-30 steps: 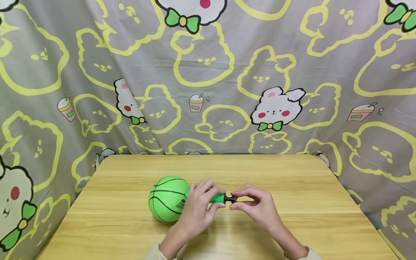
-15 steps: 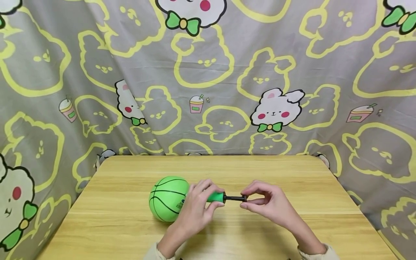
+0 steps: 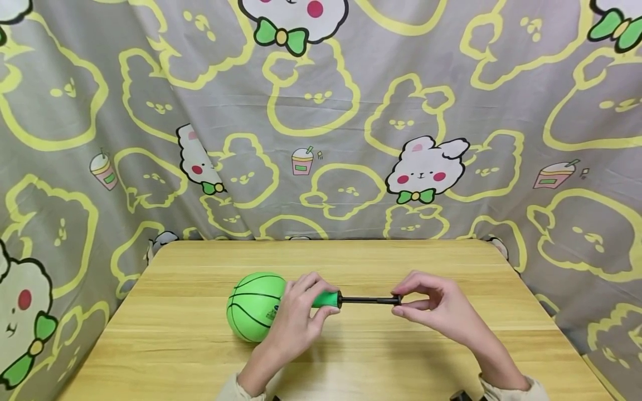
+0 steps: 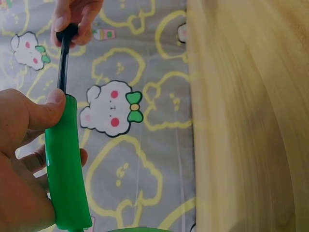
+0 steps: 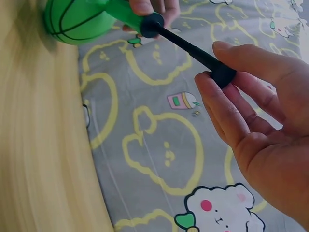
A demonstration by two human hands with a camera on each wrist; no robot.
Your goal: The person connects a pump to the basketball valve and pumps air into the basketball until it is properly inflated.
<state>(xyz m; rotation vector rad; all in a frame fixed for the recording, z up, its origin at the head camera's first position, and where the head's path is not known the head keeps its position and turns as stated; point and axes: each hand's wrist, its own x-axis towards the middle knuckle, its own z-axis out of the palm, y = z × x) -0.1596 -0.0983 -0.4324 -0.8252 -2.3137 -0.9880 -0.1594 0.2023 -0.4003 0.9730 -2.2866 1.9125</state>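
Observation:
A green hand pump (image 4: 67,164) lies level in my left hand (image 3: 296,317), its fingers and thumb wrapped round the barrel. From the barrel's right end a thin black plunger rod (image 3: 368,301) sticks far out. My right hand (image 3: 441,306) pinches the round black knob (image 5: 222,75) at the rod's end between thumb and fingers. Just left of my left hand sits a green ball (image 3: 253,306) with black basketball lines, partly covered by that hand. In the right wrist view the pump's far end points at the ball (image 5: 79,19).
The wooden table (image 3: 200,367) spreads under both hands. Behind it and at both sides hangs a grey curtain (image 3: 341,67) with cartoon animals. Small dark objects show at the bottom edge near the sleeves.
My right hand has moved right, drawing the plunger rod steadily out of the barrel. My left hand, the pump barrel and the ball have shifted slightly left.

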